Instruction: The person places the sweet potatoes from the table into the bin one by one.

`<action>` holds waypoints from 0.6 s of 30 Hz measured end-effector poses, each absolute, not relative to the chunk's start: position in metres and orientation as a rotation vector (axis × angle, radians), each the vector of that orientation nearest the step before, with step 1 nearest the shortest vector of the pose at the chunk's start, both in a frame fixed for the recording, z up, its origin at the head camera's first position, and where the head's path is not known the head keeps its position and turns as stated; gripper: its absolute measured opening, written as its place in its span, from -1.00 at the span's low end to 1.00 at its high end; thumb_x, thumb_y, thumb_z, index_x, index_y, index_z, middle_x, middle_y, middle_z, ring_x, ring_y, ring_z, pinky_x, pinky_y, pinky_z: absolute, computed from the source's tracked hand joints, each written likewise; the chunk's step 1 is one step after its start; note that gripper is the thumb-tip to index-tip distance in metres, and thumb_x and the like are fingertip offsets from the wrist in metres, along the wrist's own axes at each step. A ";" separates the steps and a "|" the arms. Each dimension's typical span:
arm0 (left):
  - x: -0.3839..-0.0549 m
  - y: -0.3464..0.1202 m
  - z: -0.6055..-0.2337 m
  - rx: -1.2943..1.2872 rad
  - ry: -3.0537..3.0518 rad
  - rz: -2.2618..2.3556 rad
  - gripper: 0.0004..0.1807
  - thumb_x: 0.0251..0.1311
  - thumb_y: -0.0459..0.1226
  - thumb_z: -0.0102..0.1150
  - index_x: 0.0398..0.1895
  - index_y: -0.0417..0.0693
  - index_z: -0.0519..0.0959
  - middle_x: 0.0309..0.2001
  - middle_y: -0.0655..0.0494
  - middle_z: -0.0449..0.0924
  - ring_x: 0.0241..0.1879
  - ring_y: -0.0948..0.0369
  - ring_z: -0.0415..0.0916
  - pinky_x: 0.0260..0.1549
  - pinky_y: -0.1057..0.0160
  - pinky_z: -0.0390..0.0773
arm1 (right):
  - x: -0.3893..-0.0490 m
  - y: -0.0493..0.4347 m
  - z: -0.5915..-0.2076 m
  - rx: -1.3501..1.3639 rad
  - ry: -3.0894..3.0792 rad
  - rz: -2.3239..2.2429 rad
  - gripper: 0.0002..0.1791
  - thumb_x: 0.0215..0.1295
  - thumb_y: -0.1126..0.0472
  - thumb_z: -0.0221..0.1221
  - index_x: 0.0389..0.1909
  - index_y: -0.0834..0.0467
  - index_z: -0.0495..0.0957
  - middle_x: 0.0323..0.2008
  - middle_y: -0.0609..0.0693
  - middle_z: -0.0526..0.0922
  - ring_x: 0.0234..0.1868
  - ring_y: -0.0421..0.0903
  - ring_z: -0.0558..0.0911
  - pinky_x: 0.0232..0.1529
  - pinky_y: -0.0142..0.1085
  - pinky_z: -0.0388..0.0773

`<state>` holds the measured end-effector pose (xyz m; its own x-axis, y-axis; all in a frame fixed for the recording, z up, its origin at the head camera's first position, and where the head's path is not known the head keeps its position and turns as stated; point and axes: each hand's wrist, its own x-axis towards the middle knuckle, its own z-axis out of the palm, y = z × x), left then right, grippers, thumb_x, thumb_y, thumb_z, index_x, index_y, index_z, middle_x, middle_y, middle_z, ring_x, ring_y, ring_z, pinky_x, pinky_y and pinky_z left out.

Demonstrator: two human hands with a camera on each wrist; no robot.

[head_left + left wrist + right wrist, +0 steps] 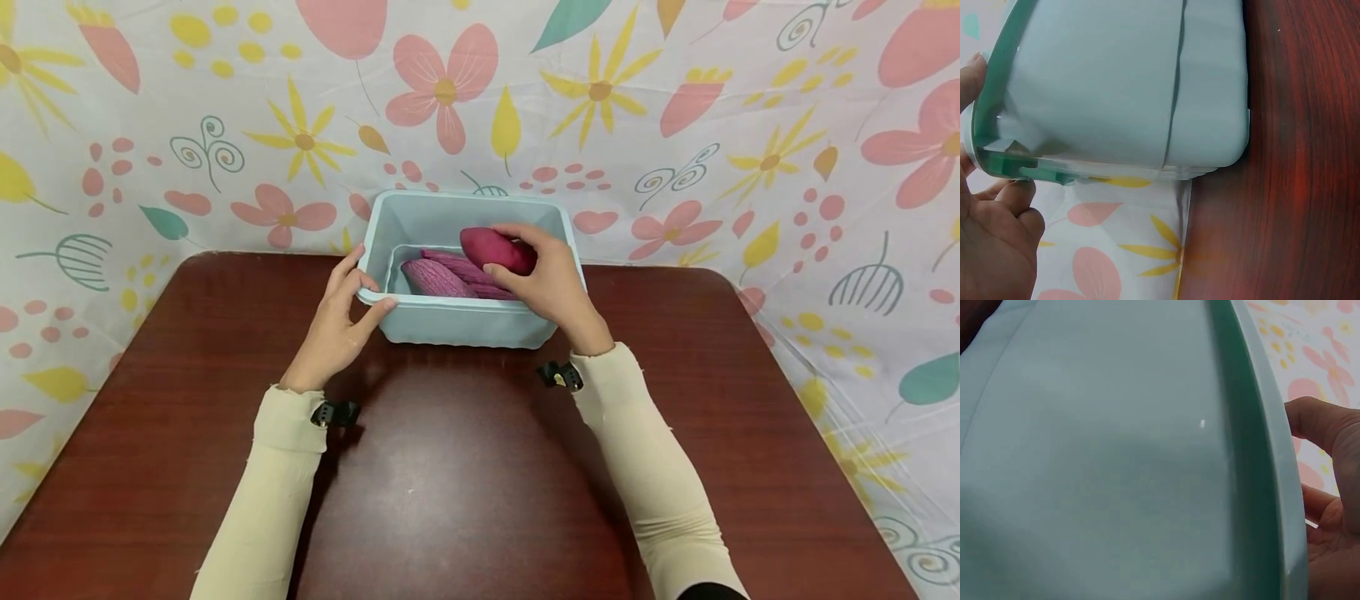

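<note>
On the table sits a light blue plastic bin [468, 323]. My left hand [332, 332] grips its near left corner, thumb on the front rim and fingers along the left side. In the left wrist view, that hand [999, 240] is at the bin's rim, fingers bent. My right hand [551, 282] holds a smooth magenta sweet potato [486, 248] over the right part of the bin, thumb on the near side. Beneath it lie long purple pieces with ridged skin [438, 279], partly hidden. In the right wrist view, the bin's wall [1116, 437] hides what the right hand [1335, 481] holds.
The dark red-brown wooden table [420, 492] stretches toward me and to both sides of the bin. A white cloth with printed flowers [442, 92] hangs close behind the bin. Small black cameras [335, 413] are strapped at both wrists.
</note>
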<state>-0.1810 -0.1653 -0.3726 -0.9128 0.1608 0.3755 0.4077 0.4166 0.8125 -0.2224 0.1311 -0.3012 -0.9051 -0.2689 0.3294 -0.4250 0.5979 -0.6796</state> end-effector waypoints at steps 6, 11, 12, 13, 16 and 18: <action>-0.180 -0.165 -0.371 -0.498 -2.431 -1.496 -0.80 0.35 -0.30 0.24 -0.19 -0.15 0.39 0.62 0.03 -0.04 0.61 -0.01 -0.06 0.40 -0.26 0.18 | -0.226 0.138 -0.301 0.525 -2.635 1.223 -0.41 0.21 0.07 0.41 0.28 0.01 0.54 0.24 0.08 0.59 0.11 0.03 0.53 0.09 -0.04 0.59; -0.179 -0.163 -0.368 -0.485 -2.432 -1.502 -0.81 0.36 -0.36 0.20 -0.20 -0.23 0.38 0.61 -0.09 -0.05 0.61 -0.06 -0.09 0.41 -0.29 0.15 | -0.229 0.140 -0.304 0.510 -2.650 1.236 -0.41 0.22 0.08 0.40 0.28 0.02 0.53 0.24 0.08 0.58 0.12 0.04 0.53 0.11 -0.04 0.58; -0.178 -0.162 -0.366 -0.481 -2.435 -1.506 -0.82 0.37 -0.37 0.19 -0.20 -0.25 0.37 0.61 -0.12 -0.06 0.61 -0.08 -0.10 0.41 -0.30 0.14 | -0.229 0.140 -0.304 0.510 -2.651 1.239 -0.41 0.22 0.08 0.40 0.28 0.03 0.53 0.23 0.08 0.58 0.12 0.03 0.53 0.11 -0.04 0.58; -0.177 -0.161 -0.365 -0.480 -2.435 -1.507 -0.82 0.37 -0.37 0.18 -0.20 -0.26 0.37 0.61 -0.13 -0.06 0.61 -0.08 -0.10 0.41 -0.30 0.14 | -0.230 0.141 -0.305 0.507 -2.651 1.245 -0.41 0.21 0.08 0.40 0.28 0.03 0.53 0.23 0.08 0.58 0.12 0.03 0.53 0.10 -0.04 0.58; -0.174 -0.160 -0.361 -0.474 -2.440 -1.513 -0.81 0.37 -0.37 0.18 -0.20 -0.27 0.36 0.61 -0.13 -0.06 0.61 -0.08 -0.09 0.41 -0.30 0.14 | -0.232 0.142 -0.307 0.508 -2.653 1.248 -0.41 0.21 0.08 0.41 0.27 0.03 0.54 0.23 0.08 0.58 0.11 0.03 0.52 0.10 -0.05 0.58; -0.172 -0.159 -0.359 -0.475 -2.442 -1.512 -0.81 0.38 -0.36 0.18 -0.20 -0.27 0.36 0.61 -0.13 -0.06 0.61 -0.08 -0.09 0.40 -0.30 0.15 | -0.232 0.142 -0.309 0.506 -2.657 1.249 -0.41 0.21 0.08 0.41 0.27 0.03 0.54 0.22 0.08 0.59 0.11 0.02 0.52 0.10 -0.06 0.58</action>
<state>-0.1721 -0.1590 -0.3592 -0.9211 0.1516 0.3587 0.3887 0.4150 0.8226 -0.2324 0.1422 -0.3090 -0.9295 -0.2329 0.2859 -0.3687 0.5935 -0.7154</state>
